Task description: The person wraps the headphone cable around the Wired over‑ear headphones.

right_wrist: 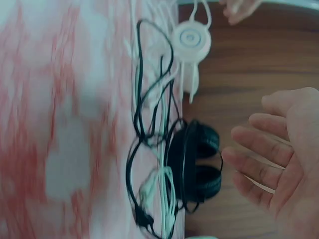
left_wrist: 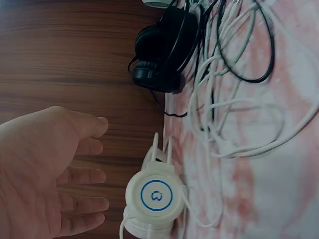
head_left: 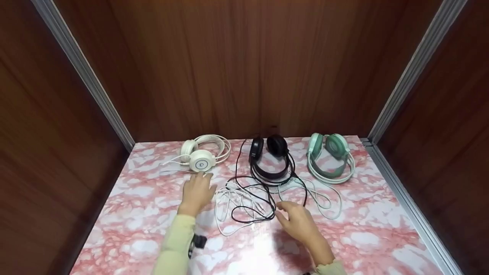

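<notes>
White headphones [head_left: 201, 162] lie at the back left of the table, and my left hand [head_left: 196, 193] is just in front of their near ear cup. In the left wrist view its fingers [left_wrist: 84, 204] are extended and hold nothing; whether they touch the cup cannot be told. Black headphones [head_left: 256, 148] lie in the middle at the back, their black cable [head_left: 248, 220] looped in front over a tangled white cable [head_left: 225, 233]. My right hand [head_left: 300, 221] hovers beside these cables, its fingers loosely bent around nothing. Mint-green headphones [head_left: 315, 144] lie at the back right.
A pale green cable [head_left: 338, 202] loops in front of the green headphones. The pink-and-white marbled table [head_left: 145, 214] meets a brown wood-grain wall [head_left: 244, 76] behind, with side panels and metal rails [head_left: 416, 233] at its edges.
</notes>
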Tool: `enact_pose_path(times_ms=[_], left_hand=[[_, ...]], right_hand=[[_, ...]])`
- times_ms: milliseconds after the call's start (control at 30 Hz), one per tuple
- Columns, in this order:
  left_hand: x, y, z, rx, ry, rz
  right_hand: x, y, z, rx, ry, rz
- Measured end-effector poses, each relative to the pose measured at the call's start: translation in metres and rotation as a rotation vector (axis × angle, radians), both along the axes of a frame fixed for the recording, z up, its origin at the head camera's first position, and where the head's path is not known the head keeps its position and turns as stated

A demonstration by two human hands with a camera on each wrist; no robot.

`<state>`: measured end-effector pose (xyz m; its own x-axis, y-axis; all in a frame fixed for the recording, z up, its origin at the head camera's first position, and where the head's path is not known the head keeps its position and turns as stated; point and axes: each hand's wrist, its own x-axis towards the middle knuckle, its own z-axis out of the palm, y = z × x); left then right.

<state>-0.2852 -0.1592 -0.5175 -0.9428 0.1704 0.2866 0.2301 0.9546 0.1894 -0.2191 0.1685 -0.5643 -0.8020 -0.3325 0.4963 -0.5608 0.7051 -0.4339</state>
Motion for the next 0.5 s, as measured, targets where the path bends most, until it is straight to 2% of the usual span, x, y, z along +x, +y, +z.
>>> enact_pose_path(times_ms=[133,367,500], left_hand=[[-0.028,-0.009,0.004,-0.033,-0.015,-0.013],[-0.084,-0.024,0.001,-0.084,-0.089,0.022],[-0.108,-0.030,-0.001,-0.137,-0.112,0.011]], right_hand=[[0.001,-0.014,0.000,0.028,-0.012,0.041],[0.007,-0.030,-0.006,0.065,-0.048,0.124],[0.012,-0.032,-0.010,0.075,-0.054,0.125]])
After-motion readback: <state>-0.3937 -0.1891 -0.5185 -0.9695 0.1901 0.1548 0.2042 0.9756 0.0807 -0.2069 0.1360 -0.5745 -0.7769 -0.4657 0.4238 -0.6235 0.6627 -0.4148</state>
